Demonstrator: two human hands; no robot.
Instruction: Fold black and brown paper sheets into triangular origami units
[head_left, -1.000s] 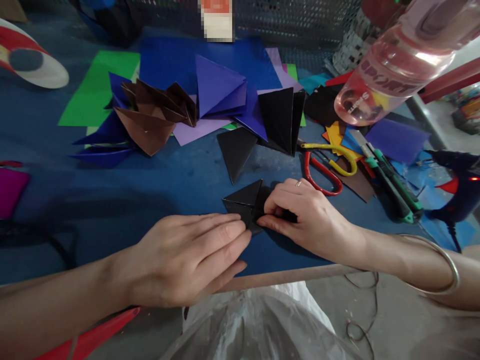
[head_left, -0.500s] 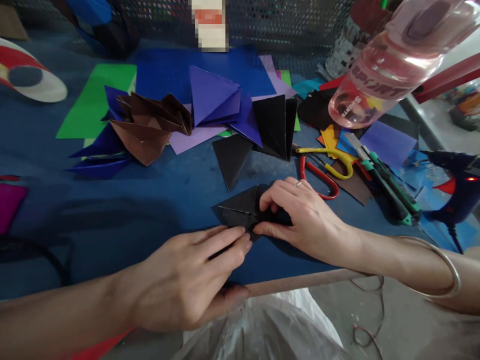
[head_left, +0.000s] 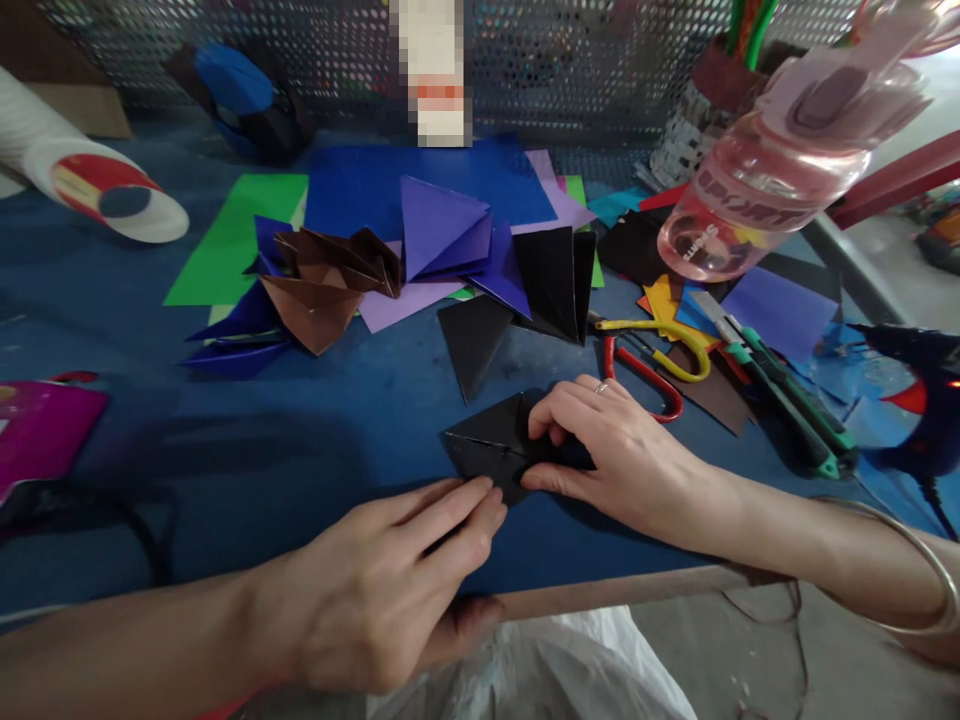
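Green sticks (head_left: 759, 35) fill a pot (head_left: 686, 130); the left hand (head_left: 390, 575) rests straight fingers on creased, angular black paper (head_left: 476, 455); the right hand (head_left: 619, 450) (1 ring (head_left: 601, 388)) curls there, grip unclear.

Can't see right end of folded black paper (head_left: 484, 435) under right hand (head_left: 607, 460), nor all of red scissors handle (head_left: 609, 355). Can't read pixelated strip (head_left: 435, 85). Cropped: glue gun (head_left: 926, 405).

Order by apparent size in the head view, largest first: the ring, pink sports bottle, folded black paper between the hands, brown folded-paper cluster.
1. Pink sports bottle
2. Brown folded-paper cluster
3. Folded black paper, partly hidden
4. Ring
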